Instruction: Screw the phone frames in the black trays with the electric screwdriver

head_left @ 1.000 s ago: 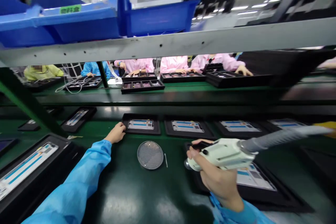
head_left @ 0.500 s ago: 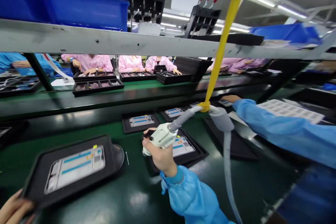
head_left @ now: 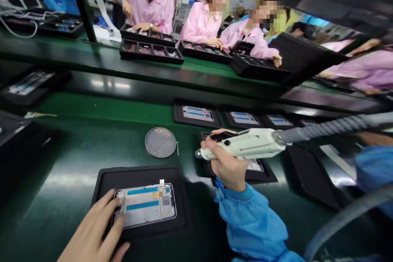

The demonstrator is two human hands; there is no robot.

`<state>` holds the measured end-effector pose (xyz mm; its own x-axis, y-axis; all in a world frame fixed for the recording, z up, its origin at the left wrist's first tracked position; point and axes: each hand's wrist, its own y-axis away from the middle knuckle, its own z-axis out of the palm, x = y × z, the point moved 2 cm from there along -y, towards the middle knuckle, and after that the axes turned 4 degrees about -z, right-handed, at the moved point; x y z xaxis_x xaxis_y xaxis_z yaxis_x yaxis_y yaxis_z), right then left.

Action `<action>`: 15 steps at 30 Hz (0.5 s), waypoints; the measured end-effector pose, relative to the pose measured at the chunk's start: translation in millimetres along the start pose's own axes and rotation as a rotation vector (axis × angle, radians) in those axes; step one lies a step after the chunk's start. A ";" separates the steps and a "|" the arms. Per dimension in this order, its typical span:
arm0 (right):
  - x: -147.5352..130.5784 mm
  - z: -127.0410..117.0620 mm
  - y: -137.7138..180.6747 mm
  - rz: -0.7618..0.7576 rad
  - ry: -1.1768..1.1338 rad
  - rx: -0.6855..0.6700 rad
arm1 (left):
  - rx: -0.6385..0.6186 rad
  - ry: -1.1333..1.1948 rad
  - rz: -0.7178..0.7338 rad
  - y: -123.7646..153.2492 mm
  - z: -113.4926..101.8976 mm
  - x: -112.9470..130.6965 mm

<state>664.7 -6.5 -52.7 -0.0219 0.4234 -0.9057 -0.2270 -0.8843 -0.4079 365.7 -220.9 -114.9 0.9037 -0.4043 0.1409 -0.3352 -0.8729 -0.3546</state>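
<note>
My left hand [head_left: 98, 227] lies with fingers spread at the left end of a phone frame [head_left: 147, 206], its fingertips touching the edge. The frame has two blue strips and a small tab on its upper edge, and it rests in a black tray [head_left: 104, 176]. In my right hand [head_left: 229, 163] is a white air gun [head_left: 248, 143] with a black trigger, its metal nozzle pointing left. A ribbed grey hose [head_left: 331, 128] runs from its back. Behind the gun, another phone frame [head_left: 255, 165] in a black tray is partly covered.
A round metal mesh dish [head_left: 160, 142] and a cotton swab [head_left: 177, 146] lie beyond the tray. Several trays with phone frames [head_left: 198, 113] line the back of the green bench. At right is a co-worker's blue sleeve [head_left: 374, 172]. People in pink sit across.
The black tray in my left hand has come down onto the bench, and that hand has shifted onto the phone frame. My view has tilted down. The air gun stays in my right hand.
</note>
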 end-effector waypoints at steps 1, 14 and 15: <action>0.1 4.2 1.2 0.016 -0.023 -0.015 | -0.010 0.020 0.071 -22.9 -1.8 11.5; 30.7 86.8 5.6 0.145 -0.107 -0.199 | -0.177 0.157 0.412 -114.3 28.6 13.6; 31.1 88.0 7.8 0.150 -0.106 -0.216 | -0.167 0.168 0.411 -114.0 28.8 13.4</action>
<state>576.6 17.1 -73.8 -0.1436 0.2926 -0.9454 -0.0016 -0.9554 -0.2955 423.7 -119.0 -99.2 0.6365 -0.7517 0.1725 -0.7064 -0.6580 -0.2609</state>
